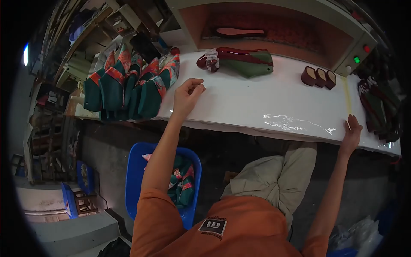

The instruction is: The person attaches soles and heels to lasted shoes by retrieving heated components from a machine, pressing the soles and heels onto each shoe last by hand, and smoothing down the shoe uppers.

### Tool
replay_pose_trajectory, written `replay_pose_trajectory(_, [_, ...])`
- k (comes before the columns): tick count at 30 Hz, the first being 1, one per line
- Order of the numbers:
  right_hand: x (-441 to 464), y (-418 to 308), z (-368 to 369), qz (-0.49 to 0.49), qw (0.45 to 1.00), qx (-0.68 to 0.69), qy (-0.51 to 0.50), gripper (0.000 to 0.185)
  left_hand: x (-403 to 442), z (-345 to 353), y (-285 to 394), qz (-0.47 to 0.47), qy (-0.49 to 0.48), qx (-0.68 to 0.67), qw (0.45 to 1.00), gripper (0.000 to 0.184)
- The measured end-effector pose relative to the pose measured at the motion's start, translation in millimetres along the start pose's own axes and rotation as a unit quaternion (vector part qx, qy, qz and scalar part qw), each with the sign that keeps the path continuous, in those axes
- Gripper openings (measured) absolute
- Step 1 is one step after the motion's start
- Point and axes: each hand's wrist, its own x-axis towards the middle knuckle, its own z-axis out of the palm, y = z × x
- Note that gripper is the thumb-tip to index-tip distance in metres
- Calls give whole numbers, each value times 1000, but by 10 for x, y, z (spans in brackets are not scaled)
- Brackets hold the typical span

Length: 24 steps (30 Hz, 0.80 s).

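Observation:
My left hand (187, 95) is over the white table (231, 100), its fingers curled and pressed together; whether anything is between them is too small to tell. To its right lies a green shoe last (252, 64) with a dark red strap and a pale wrapped piece at its toe. Near the table's front edge at the right, my right hand (352, 132) rests with fingers stretched out, holding nothing. Three dark red heels (320, 77) with tan faces stand between the last and the control panel.
Green lasts with floral pieces (124, 88) crowd the table's left. A heater box (274, 13) holding a sole (240, 32) is at the back. More lasts (379, 105) stand far right. A blue bin (132, 171) with lasts is below.

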Motion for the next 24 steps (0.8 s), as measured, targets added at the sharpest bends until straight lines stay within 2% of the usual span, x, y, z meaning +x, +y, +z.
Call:
replay_pose_trajectory(5, [-451,75,-535,10,997,29,-74,68,-40,46,27,5,14,49,999,23])
replay_pose_trajectory(6, [-512,97,-653,11,998,26,-64,68,-48,58,27,7,14,81,997,23])
replay_pose_trajectory(8, [-675,102,-980,74,995,64,-11,69,-101,117,40,22,51,125,991,22])
replay_pose_trajectory(10, [-844,16,-1143,105,991,52,67,72,-220,250,92,27,71,119,990,20])
replay_pose_trajectory(12, [-915,86,-1383,140,985,62,82,72,-495,616,353,47,99,54,993,16])
replay_pose_trajectory(13, [-935,88,-1405,177,977,73,98,73,-674,830,528,105,44,66,991,15])
replay_pose_trajectory(14, [-923,308,-1556,174,979,86,65,70,-848,1072,709,162,-8,78,984,14])
replay_pose_trajectory(15, [-1055,10,-1220,169,980,54,86,66,-987,1337,854,208,-86,64,972,16])
replay_pose_trajectory(16, [-1098,-64,-1046,216,968,107,70,56,-1124,1609,997,251,-159,49,954,19])
replay_pose_trajectory(18, [-1141,-147,-679,207,975,81,-8,47,-1283,2152,1277,275,-257,36,926,24])
replay_pose_trajectory(20, [-1213,-469,-337,173,973,73,-135,45,-1342,2637,1309,190,-321,-41,927,25])
replay_pose_trajectory(21, [-1262,-693,-225,143,965,54,-212,45,-1352,2876,1238,180,-334,-36,925,25])
replay_pose_trajectory(22, [-1315,-780,-134,159,963,63,-208,45,-1358,3094,1117,103,-383,-79,915,23])
replay_pose_trajectory(23, [-1371,-836,-55,153,958,132,-206,45,-1367,3202,1004,24,-426,-118,897,26])
replay_pose_trajectory(24, [-1411,-876,-28,144,948,200,-200,47,-1330,3210,920,10,-432,-107,895,26])
